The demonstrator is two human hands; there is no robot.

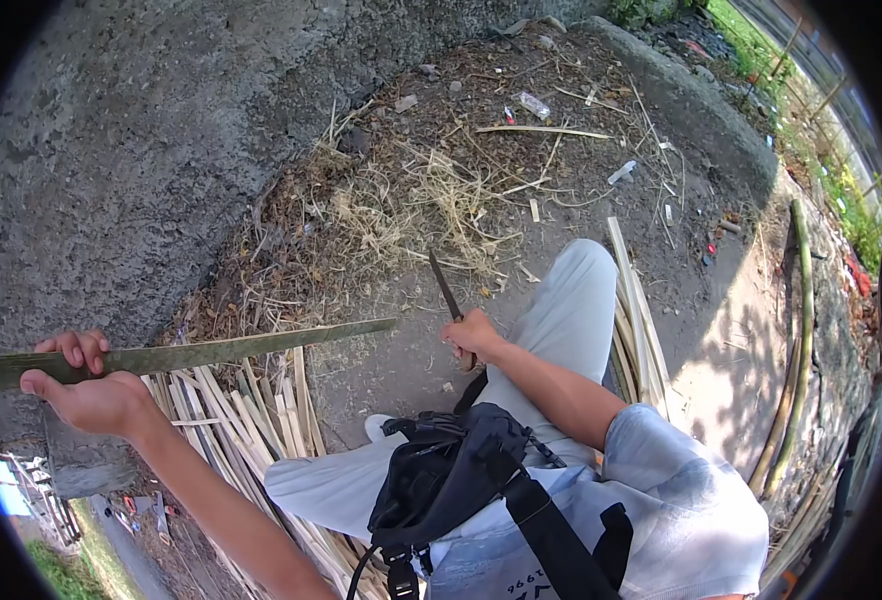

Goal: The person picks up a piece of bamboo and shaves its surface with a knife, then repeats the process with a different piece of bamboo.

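A long, flat strip of split bamboo (pixel 231 347) with a green outer face stretches across the left side. My left hand (pixel 91 385) grips it near its wide left end, the fingers wrapped over it and the thumb in front. My right hand (pixel 471 338) is closed around the handle of a knife (pixel 445 285). Its dark, narrow blade points up and away from me, apart from the bamboo strip, whose thin end stops a little to the left of the knife hand.
Pale split strips (pixel 251 410) lie piled by my left leg, and more strips (pixel 639 310) lie by my right knee. Dry shavings (pixel 441 200) and litter cover the ground ahead. A concrete wall (pixel 141 150) rises at left. Green poles (pixel 801 330) lie at right. A black bag (pixel 441 470) rests on my lap.
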